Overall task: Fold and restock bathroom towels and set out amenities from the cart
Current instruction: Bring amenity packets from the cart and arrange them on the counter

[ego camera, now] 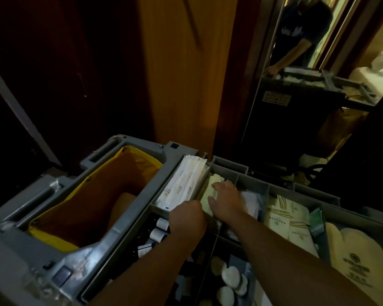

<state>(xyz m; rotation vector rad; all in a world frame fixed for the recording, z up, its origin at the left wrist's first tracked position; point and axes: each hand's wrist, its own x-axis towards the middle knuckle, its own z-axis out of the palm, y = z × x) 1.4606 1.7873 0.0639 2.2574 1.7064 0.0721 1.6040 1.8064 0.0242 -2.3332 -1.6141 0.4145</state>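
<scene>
Near the far edge of the housekeeping cart tray (252, 184), the right hand (227, 200) lies open on pale amenity packets (205, 195), the left hand (187, 217) curls beside it, grip unclear; lifting a small squared stack seems wisest.

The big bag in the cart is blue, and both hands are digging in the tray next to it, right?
Not quite. The bag is yellow, not blue, as the head view shows. The rest is right: the left hand and the right hand are both in the tray next to it.
</scene>
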